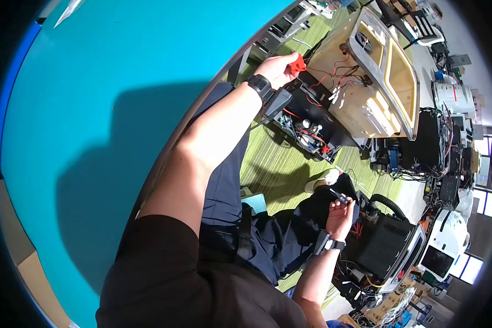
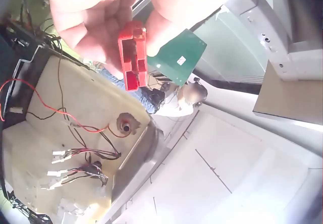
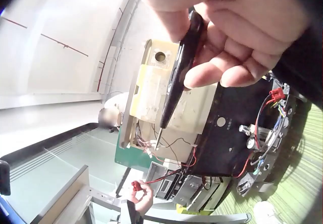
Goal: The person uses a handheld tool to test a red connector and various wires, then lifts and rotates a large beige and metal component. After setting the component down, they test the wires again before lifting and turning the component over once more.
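My left hand [image 1: 277,70] pinches a red plastic piece [image 2: 133,57] between thumb and fingers. The piece is a small block with rectangular openings along one side, and it overlaps the cream-coloured housing's edge in the head view. Lower in that view, my right hand [image 1: 339,220] grips a screwdriver [image 3: 181,70] by its black handle. Its thin metal shaft points away from the palm, toward the housing in the right wrist view. Loose wires with white plugs [image 2: 60,157] hang on the cream-coloured housing [image 1: 361,112].
The teal tabletop [image 1: 120,49] lies beside my left arm. Below the housing is a black chassis [image 3: 224,128] with wires and a red connector [image 3: 276,94]. A black case [image 1: 385,243] stands near my right hand. Another person [image 2: 189,95] is in the background.
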A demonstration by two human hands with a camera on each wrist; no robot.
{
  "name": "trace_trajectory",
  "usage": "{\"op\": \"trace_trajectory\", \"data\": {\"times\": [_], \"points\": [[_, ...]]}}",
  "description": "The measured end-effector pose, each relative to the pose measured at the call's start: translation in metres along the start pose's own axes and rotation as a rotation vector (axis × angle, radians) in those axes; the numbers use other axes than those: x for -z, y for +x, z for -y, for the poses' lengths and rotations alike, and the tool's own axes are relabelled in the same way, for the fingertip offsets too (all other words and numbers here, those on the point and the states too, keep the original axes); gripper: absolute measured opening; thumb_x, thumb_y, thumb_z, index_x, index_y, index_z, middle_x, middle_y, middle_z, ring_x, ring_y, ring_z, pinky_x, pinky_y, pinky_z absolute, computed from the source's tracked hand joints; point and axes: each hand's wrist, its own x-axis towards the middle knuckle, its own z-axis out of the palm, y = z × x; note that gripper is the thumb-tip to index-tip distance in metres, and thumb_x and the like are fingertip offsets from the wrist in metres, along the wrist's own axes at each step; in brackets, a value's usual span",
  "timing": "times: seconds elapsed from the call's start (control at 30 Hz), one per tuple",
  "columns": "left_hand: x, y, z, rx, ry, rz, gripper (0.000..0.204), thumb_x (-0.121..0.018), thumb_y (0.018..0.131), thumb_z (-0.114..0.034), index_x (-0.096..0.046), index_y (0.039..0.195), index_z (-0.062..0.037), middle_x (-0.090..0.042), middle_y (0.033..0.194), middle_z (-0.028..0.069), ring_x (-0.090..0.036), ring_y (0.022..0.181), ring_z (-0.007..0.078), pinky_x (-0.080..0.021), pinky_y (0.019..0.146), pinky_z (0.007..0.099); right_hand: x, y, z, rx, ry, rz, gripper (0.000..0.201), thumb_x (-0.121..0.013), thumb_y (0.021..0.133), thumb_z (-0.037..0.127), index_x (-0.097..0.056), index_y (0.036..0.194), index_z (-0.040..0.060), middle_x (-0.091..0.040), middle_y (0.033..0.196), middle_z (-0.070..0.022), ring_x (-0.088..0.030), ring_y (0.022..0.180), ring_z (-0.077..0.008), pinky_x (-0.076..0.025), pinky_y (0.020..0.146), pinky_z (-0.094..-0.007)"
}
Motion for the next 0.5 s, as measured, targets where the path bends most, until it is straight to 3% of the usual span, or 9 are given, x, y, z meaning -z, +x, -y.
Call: {"op": "trace_trajectory", "data": {"times": [0.4, 0.5], "points": [[0.0032, 0.0010, 0.0026, -0.027, 0.026, -0.012, 0.018, -0.062, 0.089, -0.018, -0.058, 0.099, -0.0025, -0.060, 0.095, 0.0096, -0.058, 0.081, 0.0176, -0.050, 0.068, 0.0284, 0.0000, -0.0004, -0.0007, 0.005, -0.016, -0.014, 0.024, -0.047, 0.097, 0.033, -0.055, 0.102, 0.0110, -0.063, 0.101, -0.0064, -0.056, 0.080, -0.0132, -0.044, 0.076, -0.0304], [0.0067, 0.0029, 0.0049, -0.004, 0.103, -0.009, 0.022, -0.059, 0.092, -0.021, -0.055, 0.106, -0.0044, -0.058, 0.101, 0.0101, -0.057, 0.088, 0.0186, -0.049, 0.074, 0.0299, -0.0002, 0.0002, -0.0012, 0.005, -0.036, -0.010, 0.024, -0.047, 0.097, 0.034, -0.055, 0.103, 0.0115, -0.062, 0.102, -0.0062, -0.056, 0.080, -0.0131, -0.044, 0.076, -0.0300]]}}
